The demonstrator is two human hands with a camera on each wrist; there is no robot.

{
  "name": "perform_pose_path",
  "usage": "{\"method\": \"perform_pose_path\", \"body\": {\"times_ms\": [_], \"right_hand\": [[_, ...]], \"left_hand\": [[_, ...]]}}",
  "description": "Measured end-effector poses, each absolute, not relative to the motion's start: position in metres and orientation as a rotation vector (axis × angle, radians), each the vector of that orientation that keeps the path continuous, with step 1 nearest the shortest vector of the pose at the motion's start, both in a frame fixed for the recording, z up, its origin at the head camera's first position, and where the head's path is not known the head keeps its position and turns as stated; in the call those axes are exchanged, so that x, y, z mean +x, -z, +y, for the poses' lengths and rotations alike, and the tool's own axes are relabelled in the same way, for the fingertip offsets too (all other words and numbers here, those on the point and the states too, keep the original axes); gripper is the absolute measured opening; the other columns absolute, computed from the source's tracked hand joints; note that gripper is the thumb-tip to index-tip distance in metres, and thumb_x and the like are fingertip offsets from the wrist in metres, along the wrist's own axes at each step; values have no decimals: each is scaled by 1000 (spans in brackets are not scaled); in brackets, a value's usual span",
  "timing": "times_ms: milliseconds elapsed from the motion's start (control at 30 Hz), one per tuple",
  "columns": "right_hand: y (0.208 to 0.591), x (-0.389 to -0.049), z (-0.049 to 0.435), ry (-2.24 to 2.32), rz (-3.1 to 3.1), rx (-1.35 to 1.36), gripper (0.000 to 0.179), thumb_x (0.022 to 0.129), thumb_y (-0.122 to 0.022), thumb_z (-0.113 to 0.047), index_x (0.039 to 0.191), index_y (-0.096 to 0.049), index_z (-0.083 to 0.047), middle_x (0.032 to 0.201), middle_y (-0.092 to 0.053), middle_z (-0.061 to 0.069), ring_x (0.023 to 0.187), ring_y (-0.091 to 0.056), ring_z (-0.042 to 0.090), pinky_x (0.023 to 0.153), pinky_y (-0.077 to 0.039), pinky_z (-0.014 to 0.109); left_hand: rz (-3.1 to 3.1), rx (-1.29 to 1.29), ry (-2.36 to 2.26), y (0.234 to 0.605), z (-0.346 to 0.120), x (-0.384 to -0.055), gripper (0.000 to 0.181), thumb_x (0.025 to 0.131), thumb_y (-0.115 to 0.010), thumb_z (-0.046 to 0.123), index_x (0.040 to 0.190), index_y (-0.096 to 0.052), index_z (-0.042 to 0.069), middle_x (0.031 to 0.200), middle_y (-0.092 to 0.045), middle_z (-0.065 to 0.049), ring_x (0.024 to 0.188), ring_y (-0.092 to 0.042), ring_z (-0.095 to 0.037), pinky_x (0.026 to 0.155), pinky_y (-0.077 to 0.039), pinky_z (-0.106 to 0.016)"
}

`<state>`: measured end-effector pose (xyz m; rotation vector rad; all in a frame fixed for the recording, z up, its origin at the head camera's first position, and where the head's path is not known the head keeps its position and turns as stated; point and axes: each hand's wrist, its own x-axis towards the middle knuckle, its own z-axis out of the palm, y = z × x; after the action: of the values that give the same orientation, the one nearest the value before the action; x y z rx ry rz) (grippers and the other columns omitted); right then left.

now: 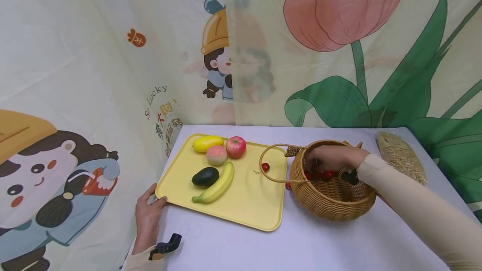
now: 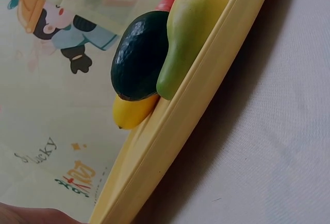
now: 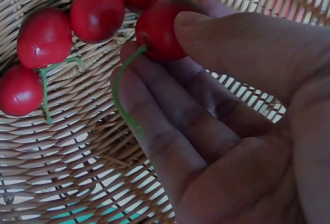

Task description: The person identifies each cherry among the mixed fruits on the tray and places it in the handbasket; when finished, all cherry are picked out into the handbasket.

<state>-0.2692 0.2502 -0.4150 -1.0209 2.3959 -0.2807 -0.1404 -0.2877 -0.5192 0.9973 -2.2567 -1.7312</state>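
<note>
My right hand (image 1: 331, 157) reaches down into a round wicker basket (image 1: 335, 210). In the right wrist view, its thumb and fingers pinch a red cherry (image 3: 161, 33) whose green stem hangs over the fingers. Several other cherries (image 3: 45, 37) lie in the basket beside the fingertips. At the near left corner of a yellow tray (image 1: 244, 216), my left hand (image 1: 148, 216) grips the rim. On the tray are a banana (image 1: 218, 187), an avocado (image 1: 205, 177), a peach (image 1: 216, 155), an apple (image 1: 236, 147), a yellow oval fruit (image 1: 208, 143) and a single cherry (image 1: 265, 167).
The basket's looped handle (image 1: 274, 181) leans over the tray's right edge. A bag of small pale pieces (image 1: 401, 158) lies on the white table (image 1: 233, 250) at the back right. Printed curtains (image 1: 256, 53) stand behind and to the left.
</note>
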Motion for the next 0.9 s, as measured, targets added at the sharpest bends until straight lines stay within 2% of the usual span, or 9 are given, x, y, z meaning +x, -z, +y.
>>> {"method": "perform_pose_path", "body": {"times_ms": [267,467,700,900], "right_hand": [[423,-278,246,242,2364,-938,25,98,-69,1,110,-79,-19,109,-77,-3,101,-69,12,93,-66,38],[427,-281,240,205,2344,-906,22,98,-69,-1,111,-79,-15,108,-77,-1,99,-69,11,92,-66,38],[433,-280,240,241,2352,-878,26,95,-68,6,110,-78,-13,104,-76,-1,92,-66,9,88,-66,36],[438,-278,240,215,2376,-819,22,98,-70,-1,113,-76,-15,102,-75,-3,89,-62,9,92,-66,37]], "left_hand": [[-2252,986,1725,519,-288,-139,73,100,-56,-7,167,-31,7,175,-19,-26,157,-38,-46,129,-38,-59],[-2246,970,1726,519,-288,-138,73,99,-55,-7,167,-31,6,175,-20,-25,159,-34,-46,130,-36,-60],[-2244,946,1738,519,-287,-137,73,99,-54,-8,167,-32,5,176,-20,-25,160,-32,-46,130,-34,-60],[-2251,956,1736,519,-287,-137,73,98,-55,-8,167,-32,5,176,-19,-25,162,-29,-46,130,-34,-60]]}}
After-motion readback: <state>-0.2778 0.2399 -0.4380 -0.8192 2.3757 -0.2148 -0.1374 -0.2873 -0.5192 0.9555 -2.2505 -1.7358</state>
